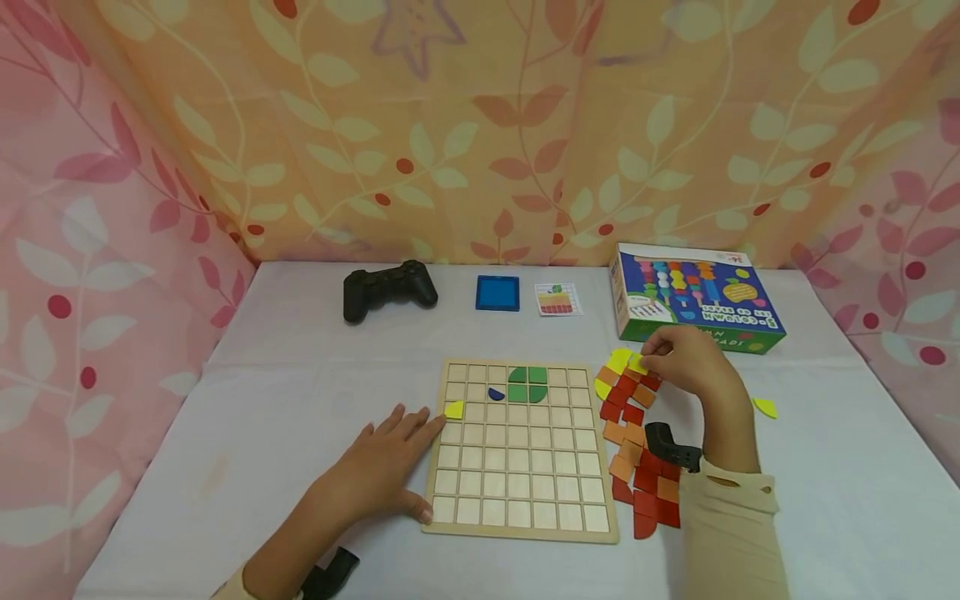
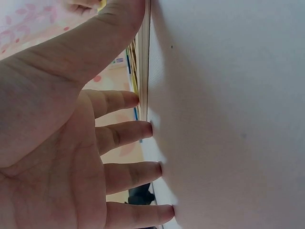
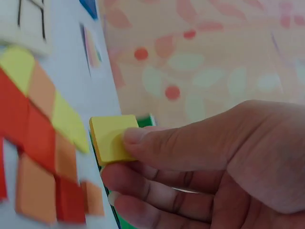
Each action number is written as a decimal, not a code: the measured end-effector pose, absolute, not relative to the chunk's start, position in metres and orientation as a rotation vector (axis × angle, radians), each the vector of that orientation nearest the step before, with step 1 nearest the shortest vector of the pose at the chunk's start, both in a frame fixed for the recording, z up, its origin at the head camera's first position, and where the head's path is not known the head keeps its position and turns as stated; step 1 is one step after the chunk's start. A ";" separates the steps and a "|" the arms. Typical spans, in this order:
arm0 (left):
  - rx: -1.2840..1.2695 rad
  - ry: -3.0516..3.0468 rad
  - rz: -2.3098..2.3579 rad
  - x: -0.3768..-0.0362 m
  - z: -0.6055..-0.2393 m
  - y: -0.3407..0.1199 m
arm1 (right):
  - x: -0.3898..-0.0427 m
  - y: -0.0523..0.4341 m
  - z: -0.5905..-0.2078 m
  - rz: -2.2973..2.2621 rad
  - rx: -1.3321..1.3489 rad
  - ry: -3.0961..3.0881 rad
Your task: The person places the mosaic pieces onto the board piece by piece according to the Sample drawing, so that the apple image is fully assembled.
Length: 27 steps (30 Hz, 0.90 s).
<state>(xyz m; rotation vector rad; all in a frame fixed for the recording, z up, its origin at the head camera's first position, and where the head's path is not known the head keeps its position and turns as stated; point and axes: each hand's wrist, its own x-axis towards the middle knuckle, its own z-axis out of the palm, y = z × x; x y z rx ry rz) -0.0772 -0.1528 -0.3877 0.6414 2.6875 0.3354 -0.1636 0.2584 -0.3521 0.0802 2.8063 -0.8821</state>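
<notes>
A wooden grid board point(image 1: 522, 508) lies on the white table; green pieces point(image 1: 527, 383), a blue piece point(image 1: 496, 393) and a yellow piece point(image 1: 453, 409) sit in its upper cells. My left hand point(image 1: 390, 467) rests flat on the table against the board's left edge point(image 2: 145, 71), fingers point(image 2: 124, 133) straight. My right hand point(image 1: 686, 362) is over the pile of red, orange and yellow tiles point(image 1: 637, 450) right of the board. It pinches a yellow square tile point(image 3: 110, 138) between thumb and fingers.
A colourful toy box point(image 1: 693, 298) stands behind the right hand. At the back lie a black game controller point(image 1: 388, 289), a blue square tray point(image 1: 497, 292) and a pattern card point(image 1: 558, 299). A loose yellow piece point(image 1: 766, 407) lies at right. Patterned curtains surround the table.
</notes>
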 end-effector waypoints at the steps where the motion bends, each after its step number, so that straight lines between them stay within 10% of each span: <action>1: 0.641 2.687 0.338 -0.077 -0.388 -0.153 | -0.164 0.253 -0.352 -0.881 0.057 2.813; 27: 0.649 2.688 0.329 -0.078 -0.391 -0.154 | -0.154 0.095 -0.379 -1.048 -0.559 2.706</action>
